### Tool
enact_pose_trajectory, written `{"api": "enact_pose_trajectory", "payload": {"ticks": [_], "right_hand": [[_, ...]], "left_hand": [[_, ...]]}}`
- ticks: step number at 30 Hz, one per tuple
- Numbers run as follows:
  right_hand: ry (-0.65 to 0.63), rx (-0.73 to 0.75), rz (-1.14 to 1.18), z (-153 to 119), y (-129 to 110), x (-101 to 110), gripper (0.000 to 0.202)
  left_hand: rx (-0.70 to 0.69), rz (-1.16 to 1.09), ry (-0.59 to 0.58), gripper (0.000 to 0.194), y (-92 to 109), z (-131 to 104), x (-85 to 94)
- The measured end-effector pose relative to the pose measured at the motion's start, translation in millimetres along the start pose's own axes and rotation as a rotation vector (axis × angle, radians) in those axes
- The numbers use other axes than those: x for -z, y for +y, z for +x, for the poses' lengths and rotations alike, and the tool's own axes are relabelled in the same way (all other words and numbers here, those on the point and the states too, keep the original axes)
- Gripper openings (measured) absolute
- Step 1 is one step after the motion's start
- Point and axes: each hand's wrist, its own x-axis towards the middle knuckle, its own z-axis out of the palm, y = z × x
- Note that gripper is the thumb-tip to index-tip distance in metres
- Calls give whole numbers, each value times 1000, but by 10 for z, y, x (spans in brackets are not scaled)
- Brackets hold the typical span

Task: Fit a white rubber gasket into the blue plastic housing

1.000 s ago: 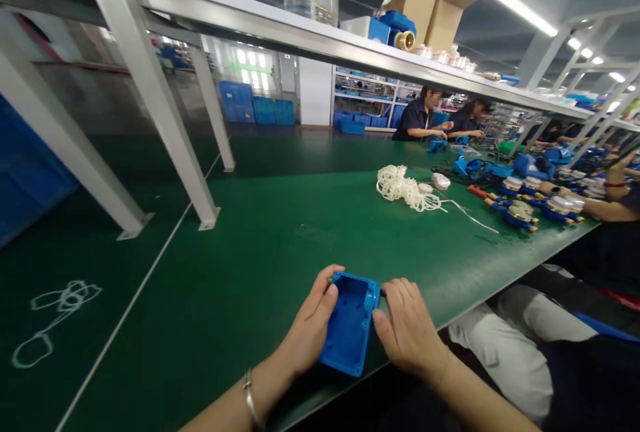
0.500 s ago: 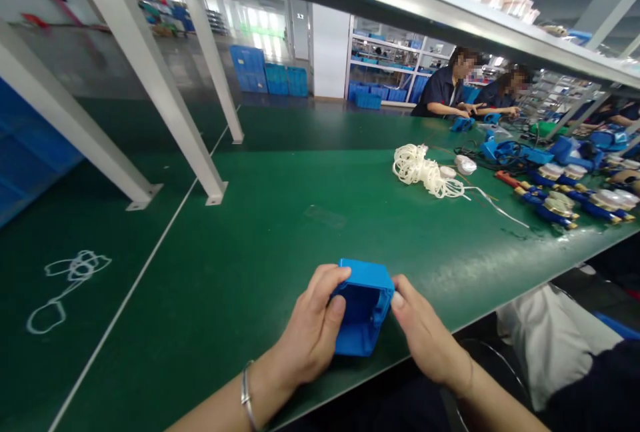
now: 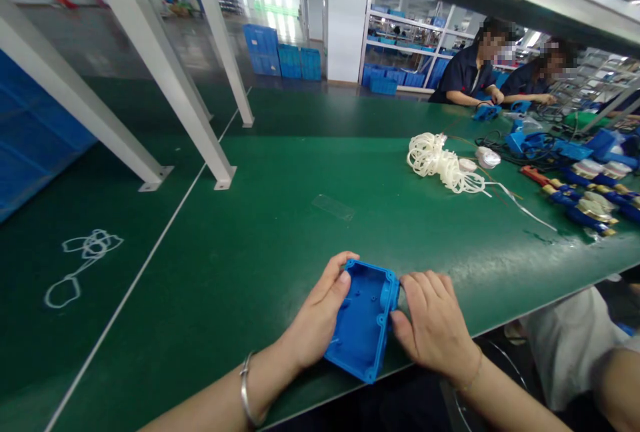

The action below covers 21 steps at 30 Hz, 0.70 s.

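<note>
The left grip [image 3: 319, 321] is closed around the left side of a blue box [image 3: 361, 332], thumb over its rim. The right grip [image 3: 434, 322] curls at the opposite wall, beside something greyish [image 3: 404, 303]; whether it pinches that piece I cannot tell. The box, held tilted near the tabletop's [image 3: 270, 239] front edge, has just turned from end-on to open side up, which seems to leave its inside in plain sight for the work. Beyond lie a clear strip [image 3: 333, 207] and coiled tubing [image 3: 426, 155]; string [image 3: 96, 245] lies leftward.
</note>
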Motion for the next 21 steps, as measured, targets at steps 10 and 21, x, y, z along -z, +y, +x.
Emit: {"api": "enact_pose_trajectory", "payload": {"ticks": [10,21], "right_hand": [[85,-23,224,-34,-58,-57,31],[-19,-205,560,13,-170,-11,28]], "left_hand": [[-284,338,105,31,-142,-128,16],[-646,613,157,38,-148,-183,34]]}}
